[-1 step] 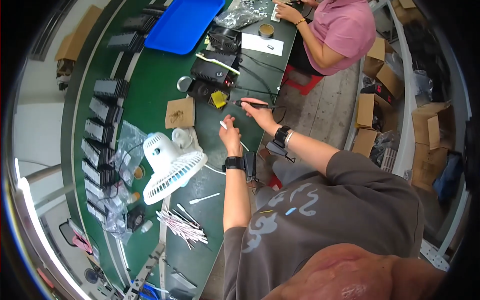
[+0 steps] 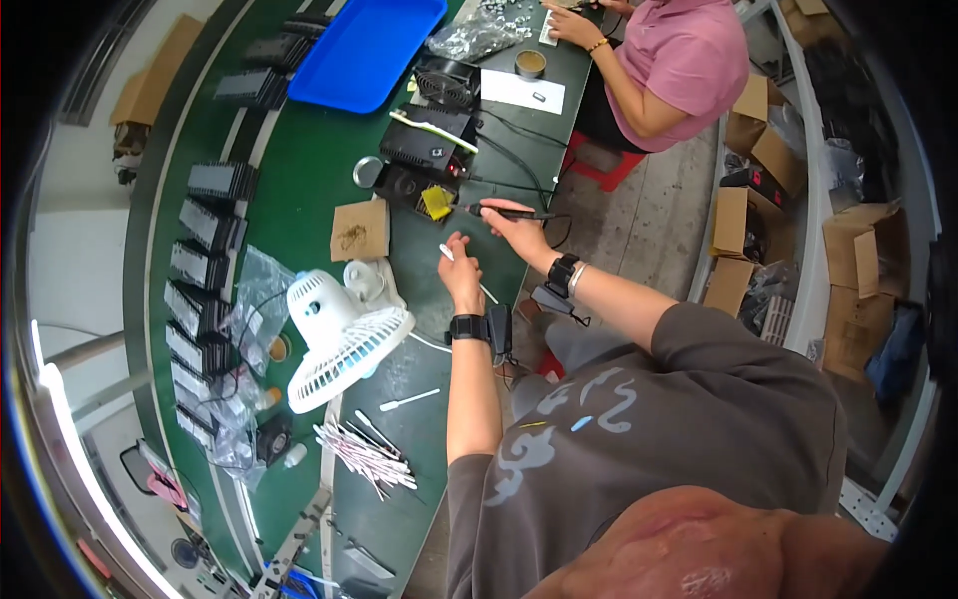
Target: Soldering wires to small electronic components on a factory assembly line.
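Note:
My right hand [image 2: 517,230] is closed around a dark soldering iron [image 2: 521,213], whose tip end points left at a yellow sponge [image 2: 436,203] in a black holder. Whether the tip touches the sponge is too small to tell. My left hand [image 2: 461,278], nearer to me, pinches a thin stick-like piece with a white end [image 2: 446,253]; a thin white length shows on the other side of the hand. Left of the sponge lies a square of brown cardboard [image 2: 359,230] with dark bits on it. A black soldering station [image 2: 424,140] with a toothbrush [image 2: 434,130] on top stands beyond.
A white fan [image 2: 349,359] stands left of my left forearm, near a pile of thin white-ended sticks [image 2: 364,459]. Black finned parts [image 2: 205,265] line the far left. A blue tray [image 2: 364,50] lies at the back. A co-worker in pink [image 2: 689,70] sits at the far right.

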Action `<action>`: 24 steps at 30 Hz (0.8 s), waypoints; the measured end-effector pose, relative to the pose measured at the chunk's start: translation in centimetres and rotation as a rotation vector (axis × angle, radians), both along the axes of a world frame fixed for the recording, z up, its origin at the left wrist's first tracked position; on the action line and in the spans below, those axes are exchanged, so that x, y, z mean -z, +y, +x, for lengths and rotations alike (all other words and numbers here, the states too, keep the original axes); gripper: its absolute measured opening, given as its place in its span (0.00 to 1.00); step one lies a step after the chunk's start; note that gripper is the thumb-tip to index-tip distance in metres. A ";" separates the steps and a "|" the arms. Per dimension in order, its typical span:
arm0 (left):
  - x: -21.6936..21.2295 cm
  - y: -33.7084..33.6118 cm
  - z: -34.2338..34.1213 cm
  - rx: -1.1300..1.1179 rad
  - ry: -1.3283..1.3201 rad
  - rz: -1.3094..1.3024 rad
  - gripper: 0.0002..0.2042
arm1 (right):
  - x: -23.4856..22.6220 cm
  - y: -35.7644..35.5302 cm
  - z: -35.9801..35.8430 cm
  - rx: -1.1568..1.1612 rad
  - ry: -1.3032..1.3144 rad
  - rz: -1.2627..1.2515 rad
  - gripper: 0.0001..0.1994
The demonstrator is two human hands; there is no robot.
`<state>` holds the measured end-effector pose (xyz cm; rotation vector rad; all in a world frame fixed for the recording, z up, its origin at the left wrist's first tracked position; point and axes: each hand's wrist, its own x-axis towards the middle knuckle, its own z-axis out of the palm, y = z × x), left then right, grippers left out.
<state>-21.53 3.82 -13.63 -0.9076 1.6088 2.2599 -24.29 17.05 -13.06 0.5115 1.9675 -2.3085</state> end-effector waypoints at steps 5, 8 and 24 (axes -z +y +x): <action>0.3 0.9 -1.3 -0.034 0.013 -0.010 0.17 | -0.9 0.9 -0.2 -0.082 0.147 0.234 0.11; 0.3 1.1 -1.6 -0.083 0.017 -0.019 0.17 | -1.0 0.7 -0.4 -0.085 0.201 0.319 0.11; 0.3 1.0 -2.6 -0.152 0.081 -0.026 0.24 | -0.6 0.5 -0.6 0.014 0.132 0.110 0.09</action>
